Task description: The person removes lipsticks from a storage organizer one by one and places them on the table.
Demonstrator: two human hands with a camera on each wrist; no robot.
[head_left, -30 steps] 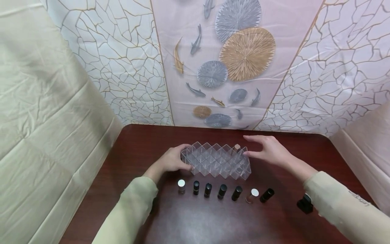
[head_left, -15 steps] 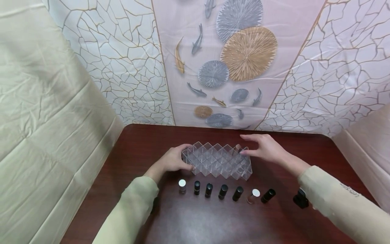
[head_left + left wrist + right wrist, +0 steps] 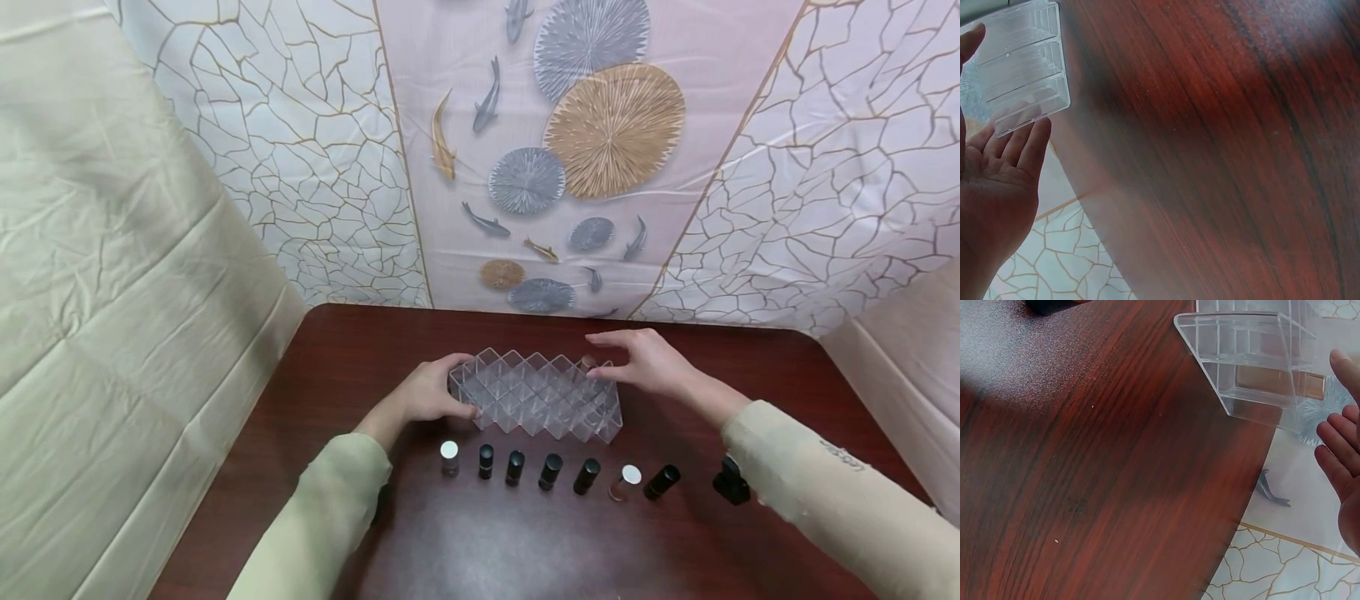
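A clear lipstick organizer [image 3: 536, 400] with diamond-shaped compartments stands on the table. My left hand [image 3: 429, 392] grips its left end, thumb at the front and fingers at the back. The left wrist view shows those fingers [image 3: 1034, 147] behind the clear wall. One copper-coloured lipstick tube [image 3: 587, 363] is upright in a back compartment near the right end; its body [image 3: 1266, 381] shows through the plastic. My right hand [image 3: 651, 360] hovers by that tube, thumb and fingers spread apart, holding nothing. In the right wrist view the fingertips [image 3: 1325, 431] are just off the organizer.
In front of the organizer, several lipsticks stand in a row: a white-capped tube [image 3: 449, 458] at left, black ones such as this tube [image 3: 551, 472], and another white-capped tube [image 3: 626, 482] near the right. A patterned cloth [image 3: 345, 167] hangs behind the dark wooden table [image 3: 360, 333].
My right hand has drifted left, so its thumb now partly overlaps the copper tube in the head view. The left hand keeps its grip; the lipstick row stands as before.
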